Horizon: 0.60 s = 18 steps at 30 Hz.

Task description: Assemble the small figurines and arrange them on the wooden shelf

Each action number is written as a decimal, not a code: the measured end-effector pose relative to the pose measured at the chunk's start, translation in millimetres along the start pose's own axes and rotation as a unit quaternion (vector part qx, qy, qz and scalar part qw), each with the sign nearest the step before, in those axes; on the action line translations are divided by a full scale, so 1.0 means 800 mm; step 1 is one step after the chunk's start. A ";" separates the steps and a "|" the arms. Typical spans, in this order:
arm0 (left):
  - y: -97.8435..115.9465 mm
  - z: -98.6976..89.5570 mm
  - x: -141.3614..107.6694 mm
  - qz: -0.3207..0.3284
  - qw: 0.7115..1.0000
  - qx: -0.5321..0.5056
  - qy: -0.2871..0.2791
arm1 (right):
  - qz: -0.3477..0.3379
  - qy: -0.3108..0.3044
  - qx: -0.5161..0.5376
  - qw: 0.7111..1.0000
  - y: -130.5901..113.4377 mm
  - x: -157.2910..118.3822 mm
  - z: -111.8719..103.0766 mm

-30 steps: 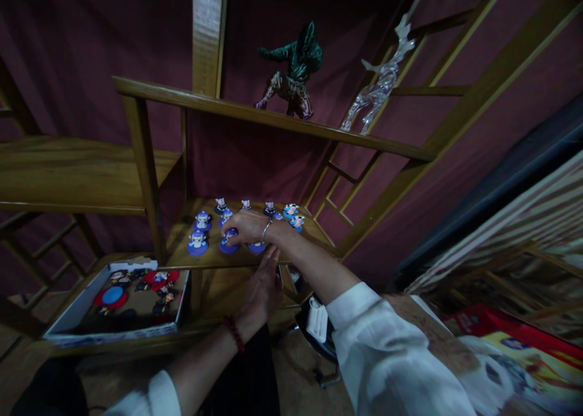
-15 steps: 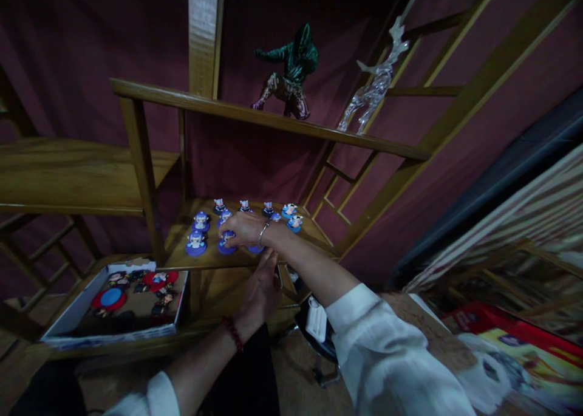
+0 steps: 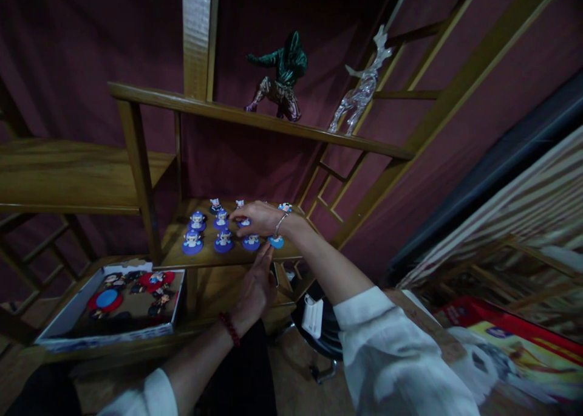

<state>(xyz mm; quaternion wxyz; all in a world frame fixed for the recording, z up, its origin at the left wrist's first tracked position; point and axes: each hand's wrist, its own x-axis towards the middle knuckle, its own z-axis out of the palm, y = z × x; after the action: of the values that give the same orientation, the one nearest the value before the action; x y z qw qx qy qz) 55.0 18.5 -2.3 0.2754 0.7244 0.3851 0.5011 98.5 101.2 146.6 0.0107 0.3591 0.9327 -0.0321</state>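
Note:
On the lower wooden shelf (image 3: 173, 246) several small figurines stand in rows. My right hand (image 3: 260, 218), with a silver bracelet at the wrist, reaches over them from the right. Its thumb and fingers are closed around a purple-based figurine (image 3: 245, 222) in the middle row. Two more purple-based figurines, one in front (image 3: 251, 241) and one to the left (image 3: 221, 219), stand close by. My left hand (image 3: 257, 284) is at the shelf's front edge with fingers stretched forward. Its fingertips are by a blue-based figurine (image 3: 276, 242). My right hand and forearm hide part of the back rows.
An open box (image 3: 109, 340) of red and dark figurines sits lower left. Above, a green hooded statue (image 3: 286, 70) and a clear deer-like figure (image 3: 359, 97) stand on the upper shelf. A stool (image 3: 325, 337) with a white object (image 3: 313, 316) is below right.
My right hand has shifted from a front-row purple-based figurine back and right to one in the middle row. My left hand stays near the shelf edge. The view has shifted slightly.

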 end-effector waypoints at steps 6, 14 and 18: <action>0.002 0.000 0.000 0.003 1.000 -0.005 0.005 | 0.043 -0.038 -0.031 0.998 0.008 -0.016 0.002; -0.005 0.005 -0.001 0.014 1.000 0.027 0.003 | 0.041 -0.042 -0.034 0.998 0.021 -0.019 0.019; -0.008 0.006 -0.003 -0.005 0.999 0.033 -0.002 | 0.051 -0.054 -0.045 0.996 0.018 -0.024 0.016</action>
<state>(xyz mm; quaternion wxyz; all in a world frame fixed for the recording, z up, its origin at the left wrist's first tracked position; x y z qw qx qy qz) 57.6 20.0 -10.0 0.2549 0.7322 0.4042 0.4853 122.0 98.3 134.0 0.0789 0.4035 0.9115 -0.0088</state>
